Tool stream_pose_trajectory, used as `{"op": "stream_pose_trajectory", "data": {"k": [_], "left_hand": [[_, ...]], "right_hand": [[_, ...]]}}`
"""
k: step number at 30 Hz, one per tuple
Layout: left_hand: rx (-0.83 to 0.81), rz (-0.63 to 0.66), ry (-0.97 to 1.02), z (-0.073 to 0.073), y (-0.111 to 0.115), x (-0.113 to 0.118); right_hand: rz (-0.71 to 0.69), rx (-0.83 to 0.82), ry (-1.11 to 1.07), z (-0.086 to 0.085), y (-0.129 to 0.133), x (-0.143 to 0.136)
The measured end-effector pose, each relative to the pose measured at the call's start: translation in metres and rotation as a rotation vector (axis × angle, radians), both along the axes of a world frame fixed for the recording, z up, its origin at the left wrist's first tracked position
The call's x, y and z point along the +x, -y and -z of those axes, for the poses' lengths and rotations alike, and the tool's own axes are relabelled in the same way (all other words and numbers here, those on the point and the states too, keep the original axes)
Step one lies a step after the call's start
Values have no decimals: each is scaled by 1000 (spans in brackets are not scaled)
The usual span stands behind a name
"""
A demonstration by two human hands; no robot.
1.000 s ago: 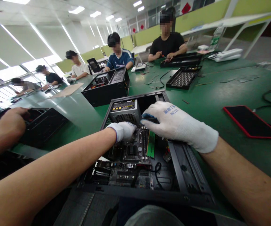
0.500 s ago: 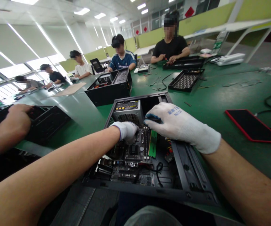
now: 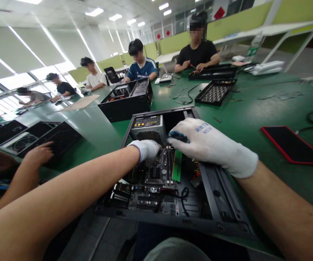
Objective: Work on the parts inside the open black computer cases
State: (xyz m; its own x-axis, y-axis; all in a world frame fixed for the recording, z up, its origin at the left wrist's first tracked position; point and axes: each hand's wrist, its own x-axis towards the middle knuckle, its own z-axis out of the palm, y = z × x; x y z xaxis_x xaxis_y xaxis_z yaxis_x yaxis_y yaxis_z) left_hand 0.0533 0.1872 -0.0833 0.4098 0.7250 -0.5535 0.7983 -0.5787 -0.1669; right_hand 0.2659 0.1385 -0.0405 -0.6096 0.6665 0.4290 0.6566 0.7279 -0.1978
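Observation:
An opened black computer case (image 3: 221,203) lies before me, with the motherboard (image 3: 156,170), a green memory stick (image 3: 177,166) and the power supply (image 3: 149,127) showing inside. My left hand (image 3: 149,150), in a white glove, reaches down over the motherboard just below the power supply. Its fingers are bent together, and what they pinch is hidden. Above the memory stick's upper end, my gloved right hand (image 3: 197,139) is closed round a blue-and-black tool handle (image 3: 180,136). The tool's lower end cannot be made out.
Another open case (image 3: 126,108) stands beyond mine on the green table (image 3: 254,112). To the right lies a red-edged black tablet (image 3: 295,145). A co-worker's hand (image 3: 41,154) touches a case (image 3: 55,141) at left. Several people sit around the table.
The co-worker's arm at left has drawn back and lower, uncovering more of that case. My own hands have hardly moved.

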Motion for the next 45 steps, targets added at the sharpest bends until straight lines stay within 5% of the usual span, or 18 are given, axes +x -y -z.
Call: {"op": "stream_pose_trajectory", "data": {"k": [18, 28, 35, 38, 41, 45], "left_hand": [[9, 6, -18, -8, 3, 2], [-38, 18, 6, -1, -1, -2], [37, -44, 131, -22, 10, 0], [69, -53, 229, -35, 18, -1], [95, -53, 326, -49, 29, -4], [141, -60, 441, -71, 57, -13]], "right_hand": [[11, -32, 13, -6, 2, -1], [-13, -33, -18, -2, 0, 1], [134, -49, -219, -3, 5, 5], [354, -180, -400, 11, 12, 21], [494, -494, -549, 33, 21, 39], [334, -729, -781, 49, 35, 45]]}}
